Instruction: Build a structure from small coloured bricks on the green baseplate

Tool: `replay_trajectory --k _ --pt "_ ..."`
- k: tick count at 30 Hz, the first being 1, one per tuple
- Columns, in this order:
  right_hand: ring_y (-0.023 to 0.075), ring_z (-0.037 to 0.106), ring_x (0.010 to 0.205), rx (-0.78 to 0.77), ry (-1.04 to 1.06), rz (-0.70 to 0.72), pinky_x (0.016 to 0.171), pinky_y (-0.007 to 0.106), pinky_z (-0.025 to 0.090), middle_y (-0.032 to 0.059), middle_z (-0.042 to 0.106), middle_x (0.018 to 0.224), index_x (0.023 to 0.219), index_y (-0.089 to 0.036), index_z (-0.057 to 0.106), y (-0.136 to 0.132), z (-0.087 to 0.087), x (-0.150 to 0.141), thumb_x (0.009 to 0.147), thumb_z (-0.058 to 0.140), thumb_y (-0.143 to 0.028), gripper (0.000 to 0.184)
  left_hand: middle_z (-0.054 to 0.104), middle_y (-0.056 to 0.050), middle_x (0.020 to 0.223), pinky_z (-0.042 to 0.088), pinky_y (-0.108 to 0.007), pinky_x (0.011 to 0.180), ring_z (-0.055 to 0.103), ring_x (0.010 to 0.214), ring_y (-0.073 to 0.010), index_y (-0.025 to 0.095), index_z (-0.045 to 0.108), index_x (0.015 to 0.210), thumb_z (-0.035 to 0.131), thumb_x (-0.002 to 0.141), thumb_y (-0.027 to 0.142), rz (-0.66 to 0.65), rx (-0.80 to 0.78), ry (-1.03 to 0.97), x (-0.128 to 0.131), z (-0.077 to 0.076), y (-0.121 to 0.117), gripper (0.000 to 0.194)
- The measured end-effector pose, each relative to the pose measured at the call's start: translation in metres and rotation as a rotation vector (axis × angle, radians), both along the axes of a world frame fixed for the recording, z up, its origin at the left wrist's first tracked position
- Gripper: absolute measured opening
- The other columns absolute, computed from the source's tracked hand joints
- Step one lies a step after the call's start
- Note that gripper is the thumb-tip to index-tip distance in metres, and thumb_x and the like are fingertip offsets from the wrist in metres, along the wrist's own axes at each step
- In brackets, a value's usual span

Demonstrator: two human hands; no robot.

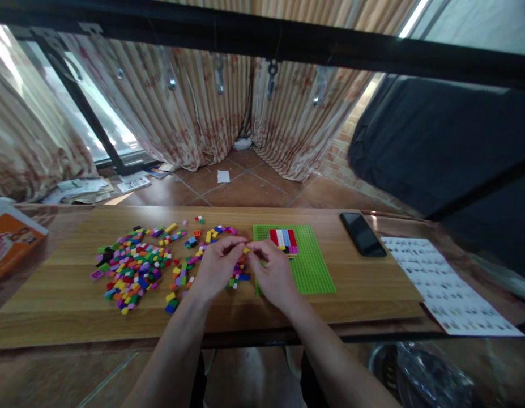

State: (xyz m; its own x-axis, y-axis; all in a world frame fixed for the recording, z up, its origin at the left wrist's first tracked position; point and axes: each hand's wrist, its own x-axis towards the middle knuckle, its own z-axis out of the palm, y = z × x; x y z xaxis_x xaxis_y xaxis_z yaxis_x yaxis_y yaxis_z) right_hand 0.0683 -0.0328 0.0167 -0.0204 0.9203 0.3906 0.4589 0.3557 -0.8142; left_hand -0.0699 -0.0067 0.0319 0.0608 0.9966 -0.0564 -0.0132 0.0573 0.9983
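Observation:
My left hand [222, 263] and my right hand [273, 272] meet fingertip to fingertip over the left edge of a green studded baseplate [315, 269]. Pinched between them is a small yellow toy brick [246, 250], mostly covered by the fingers. Behind my right hand, a small block of stacked bricks [284, 238] stands on the baseplate, with red, white and light blue on top and pink and yellow lower down. Loose bricks [239, 276] lie beneath and around my left hand, partly hidden by it.
A big heap of mixed bricks [137, 266] spreads over the left of the wooden table [67, 294]. Right of the baseplate lies a black phone [363, 234], then printed sheets [449, 286] at the table's edge. An orange and white box [11, 238] stands far left.

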Motion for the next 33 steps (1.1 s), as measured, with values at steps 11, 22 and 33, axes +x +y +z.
replay_trajectory --k 11,22,33 --pt "0.0166 0.066 0.081 -0.056 0.069 -0.1 0.079 0.033 0.055 0.0041 0.068 0.092 0.097 -0.02 0.068 -0.007 0.003 0.069 0.084 0.062 -0.023 0.014 0.067 -0.002 0.062 0.047 -0.024 0.058 0.058 0.056 -0.0122 0.016 0.073 0.075 0.076 0.065 0.03 -0.061 -0.123 -0.089 0.056 -0.005 -0.009 0.018" --pt "0.0202 0.061 0.092 -0.002 -0.264 -0.112 0.085 0.037 0.051 0.0044 0.066 0.094 0.095 -0.024 0.072 -0.008 -0.002 0.092 0.083 0.065 -0.019 0.014 0.069 -0.003 0.062 0.043 -0.022 0.051 0.057 0.051 -0.01 0.013 0.071 0.075 0.081 0.058 0.033 0.004 -0.242 -0.102 0.065 -0.012 -0.009 0.028" --pt "0.0212 0.06 0.091 -0.025 -0.302 -0.207 0.084 0.038 0.05 0.005 0.062 0.095 0.09 -0.022 0.07 -0.001 -0.006 0.087 0.079 0.067 -0.018 0.012 0.071 -0.004 0.064 0.042 -0.021 0.048 0.058 0.048 -0.0099 0.013 0.065 0.076 0.082 0.06 0.032 0.041 -0.283 -0.134 0.074 -0.017 -0.007 0.03"
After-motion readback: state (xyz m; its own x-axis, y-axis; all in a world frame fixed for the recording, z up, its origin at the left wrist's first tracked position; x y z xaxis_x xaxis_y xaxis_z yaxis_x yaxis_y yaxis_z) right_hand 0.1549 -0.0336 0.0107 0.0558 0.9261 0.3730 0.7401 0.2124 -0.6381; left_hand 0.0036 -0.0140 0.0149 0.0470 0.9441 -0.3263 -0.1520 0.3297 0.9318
